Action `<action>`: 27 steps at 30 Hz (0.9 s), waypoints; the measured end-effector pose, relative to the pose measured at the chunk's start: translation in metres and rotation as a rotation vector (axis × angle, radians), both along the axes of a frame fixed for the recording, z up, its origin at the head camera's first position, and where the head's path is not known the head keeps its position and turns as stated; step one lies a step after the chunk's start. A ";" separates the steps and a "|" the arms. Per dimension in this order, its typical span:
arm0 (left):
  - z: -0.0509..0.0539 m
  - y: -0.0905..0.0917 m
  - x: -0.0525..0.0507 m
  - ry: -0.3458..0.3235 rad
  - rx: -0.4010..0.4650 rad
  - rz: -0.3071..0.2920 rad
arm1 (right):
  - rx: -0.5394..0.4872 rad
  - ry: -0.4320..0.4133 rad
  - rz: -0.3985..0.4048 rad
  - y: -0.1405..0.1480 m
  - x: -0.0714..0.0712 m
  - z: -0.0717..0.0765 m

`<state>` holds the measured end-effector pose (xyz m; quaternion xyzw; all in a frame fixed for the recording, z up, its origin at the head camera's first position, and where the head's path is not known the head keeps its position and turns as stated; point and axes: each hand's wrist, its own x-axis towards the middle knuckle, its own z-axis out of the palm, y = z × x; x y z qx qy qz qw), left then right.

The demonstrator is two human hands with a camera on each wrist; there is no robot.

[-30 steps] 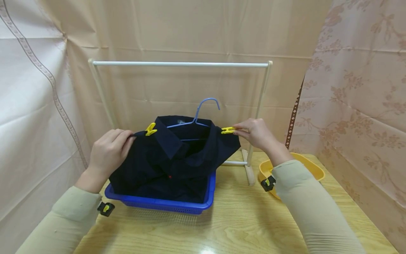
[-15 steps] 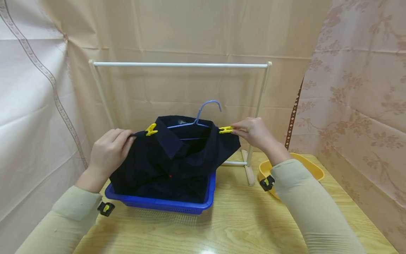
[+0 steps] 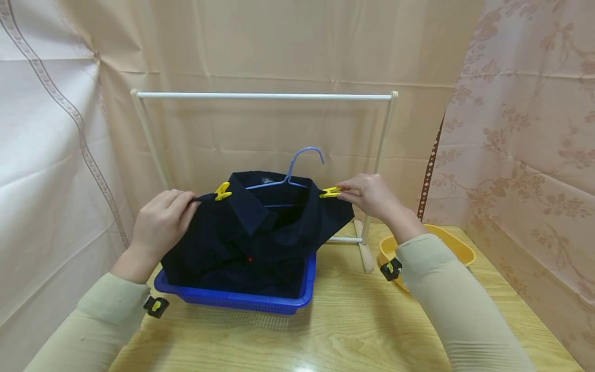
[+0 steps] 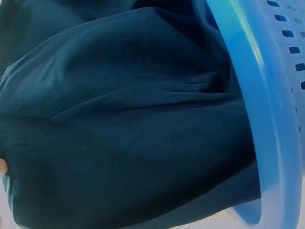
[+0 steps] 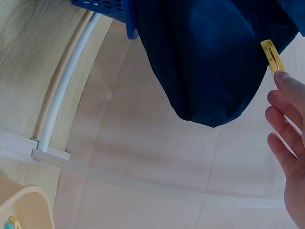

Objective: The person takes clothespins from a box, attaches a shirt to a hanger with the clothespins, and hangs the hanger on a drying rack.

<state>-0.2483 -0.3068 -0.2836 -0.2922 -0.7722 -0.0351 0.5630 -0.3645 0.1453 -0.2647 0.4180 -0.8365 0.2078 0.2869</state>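
A dark navy collared shirt [image 3: 274, 243] sits over a blue hanger [image 3: 292, 164], its lower part in a blue basket [image 3: 241, 300]. My left hand [image 3: 160, 222] grips the shirt's shoulder at the left; in the left wrist view only a fingertip [image 4: 3, 166] shows at the edge. Beside the collar on that side, a yellow clothespin [image 3: 222, 191] is clipped on the cloth. On the other shoulder my right hand [image 3: 369, 196] pinches a second yellow clothespin [image 5: 272, 56] between thumb and finger, its tip at the fabric. Part of the hanger is hidden inside the shirt.
Behind the shirt stands a white drying rack [image 3: 265, 96] with a horizontal bar. A yellow bin [image 3: 451, 243], with small clips [image 5: 14, 222] inside, is at the right behind my forearm. Curtains enclose the wooden table [image 3: 353, 320].
The clothespin in my right hand has shifted slightly left toward the collar, and the hanger hook has tipped a little right and down. My left hand keeps its hold.
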 end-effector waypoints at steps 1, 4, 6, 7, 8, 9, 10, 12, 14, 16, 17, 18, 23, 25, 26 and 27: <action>0.000 0.000 0.000 -0.004 -0.005 0.000 | 0.002 -0.017 -0.009 0.000 0.000 0.000; 0.000 -0.001 0.000 -0.021 -0.021 0.008 | 0.004 -0.042 -0.025 0.001 0.001 0.000; 0.000 -0.001 0.000 -0.028 -0.025 0.007 | 0.001 -0.043 -0.024 0.001 0.001 0.000; 0.000 -0.001 0.000 -0.030 -0.024 0.004 | 0.002 -0.040 -0.024 0.001 0.002 0.000; 0.000 -0.001 0.001 -0.036 -0.027 0.006 | 0.001 -0.035 -0.024 0.001 0.002 0.000; 0.000 -0.001 0.000 -0.037 -0.026 0.002 | 0.002 -0.031 -0.024 0.002 0.002 0.000; 0.000 -0.001 0.000 -0.041 -0.027 0.002 | 0.001 -0.027 -0.023 0.002 0.002 0.000; 0.000 -0.001 0.000 -0.045 -0.029 -0.007 | -0.001 -0.022 -0.020 0.002 0.002 0.000; 0.000 -0.002 0.001 -0.060 -0.047 0.006 | -0.003 -0.024 -0.017 0.002 0.002 0.000; 0.001 -0.002 0.001 -0.064 -0.054 0.005 | -0.004 -0.026 -0.014 0.003 0.002 0.000; 0.001 -0.002 0.002 -0.066 -0.057 0.006 | -0.004 -0.024 -0.012 0.003 0.002 0.000; 0.001 -0.001 0.002 -0.060 -0.057 0.000 | -0.004 -0.022 -0.010 0.003 0.002 0.000; 0.002 -0.001 0.004 -0.055 -0.064 0.003 | -0.011 -0.024 -0.007 0.003 0.001 0.000; 0.002 -0.001 0.004 -0.049 -0.060 -0.005 | -0.015 -0.036 -0.012 0.004 0.001 0.000; 0.003 0.000 0.004 -0.045 -0.060 -0.006 | -0.017 -0.043 -0.016 0.004 0.001 0.000; 0.003 0.000 0.004 -0.042 -0.060 -0.007 | -0.020 -0.049 -0.018 0.004 0.001 0.000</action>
